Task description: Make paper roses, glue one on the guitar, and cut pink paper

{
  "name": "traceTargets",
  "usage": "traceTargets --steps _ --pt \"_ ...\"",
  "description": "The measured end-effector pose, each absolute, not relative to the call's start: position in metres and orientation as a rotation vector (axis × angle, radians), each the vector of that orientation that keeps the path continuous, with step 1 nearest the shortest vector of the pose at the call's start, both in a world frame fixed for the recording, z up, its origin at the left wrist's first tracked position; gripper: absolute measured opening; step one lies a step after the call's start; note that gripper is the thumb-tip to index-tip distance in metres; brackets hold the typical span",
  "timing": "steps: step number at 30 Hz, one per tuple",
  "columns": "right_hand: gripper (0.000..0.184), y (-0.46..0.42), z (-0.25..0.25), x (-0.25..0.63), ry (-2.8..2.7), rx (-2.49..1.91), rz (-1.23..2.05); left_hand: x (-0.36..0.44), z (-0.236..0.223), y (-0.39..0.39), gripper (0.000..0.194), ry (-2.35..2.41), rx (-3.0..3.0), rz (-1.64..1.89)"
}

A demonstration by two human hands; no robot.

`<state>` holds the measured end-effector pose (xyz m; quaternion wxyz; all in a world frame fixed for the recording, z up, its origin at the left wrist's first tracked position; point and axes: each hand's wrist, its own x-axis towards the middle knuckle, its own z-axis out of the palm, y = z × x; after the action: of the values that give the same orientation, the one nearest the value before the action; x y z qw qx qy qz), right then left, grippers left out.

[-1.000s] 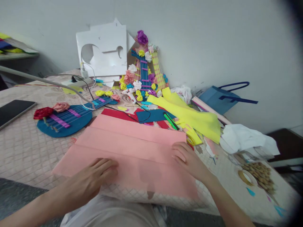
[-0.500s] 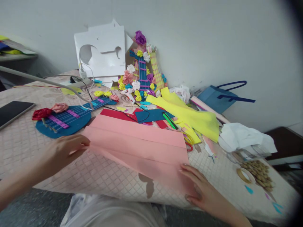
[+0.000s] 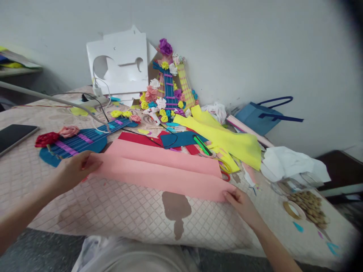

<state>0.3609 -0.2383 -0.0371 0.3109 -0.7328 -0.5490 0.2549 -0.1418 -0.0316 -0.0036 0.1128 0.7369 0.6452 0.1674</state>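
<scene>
A wide pink crepe paper sheet (image 3: 159,179), folded along its length, spans between my two hands over the front of the table. My left hand (image 3: 81,166) pinches its left end, close to the blue paper guitar (image 3: 98,141) decorated with a red and a pink paper flower. The right end is pinched by my right hand (image 3: 238,200), thumb on top. Behind the folded strip, the sheet's far panel lies flat, its back edge over red paper (image 3: 138,139). A green utility knife (image 3: 202,145) lies just beyond the sheet.
Yellow paper (image 3: 224,132) and red-handled scissors (image 3: 225,175) lie past the sheet. A glue gun (image 3: 153,115) stands before flower-covered guitars (image 3: 169,88). At right are a tape roll (image 3: 294,210) and peanuts (image 3: 309,207); at left, a phone (image 3: 17,136).
My left hand moved left and took the sheet's left end; my right hand moved to its right end. The near part of the pink sheet was lifted and folded away from me into a narrower strip.
</scene>
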Motion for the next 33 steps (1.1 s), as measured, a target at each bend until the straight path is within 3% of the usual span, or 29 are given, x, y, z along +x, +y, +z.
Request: traceTargets --steps 7,13,18,23,33 --pt "0.028 -0.221 -0.045 0.361 -1.397 -1.888 0.567 -0.134 -0.005 -0.033 0.045 2.014 2.187 0.386" --pt "0.034 -0.226 -0.046 0.36 -1.467 -1.954 0.456 -0.112 0.006 -0.06 0.048 1.895 2.644 0.788" --pt "0.029 -0.215 -0.033 0.37 -1.52 -2.026 0.225 -0.08 -0.012 -0.095 0.038 0.961 2.886 0.812" --pt "0.017 -0.179 -0.02 0.394 -1.605 -2.066 0.094 -0.054 -0.013 -0.104 0.034 0.582 2.87 0.391" --pt "0.015 -0.135 -0.011 0.431 -1.904 -2.089 0.484 -0.042 -0.008 -0.088 0.03 0.457 2.867 0.423"
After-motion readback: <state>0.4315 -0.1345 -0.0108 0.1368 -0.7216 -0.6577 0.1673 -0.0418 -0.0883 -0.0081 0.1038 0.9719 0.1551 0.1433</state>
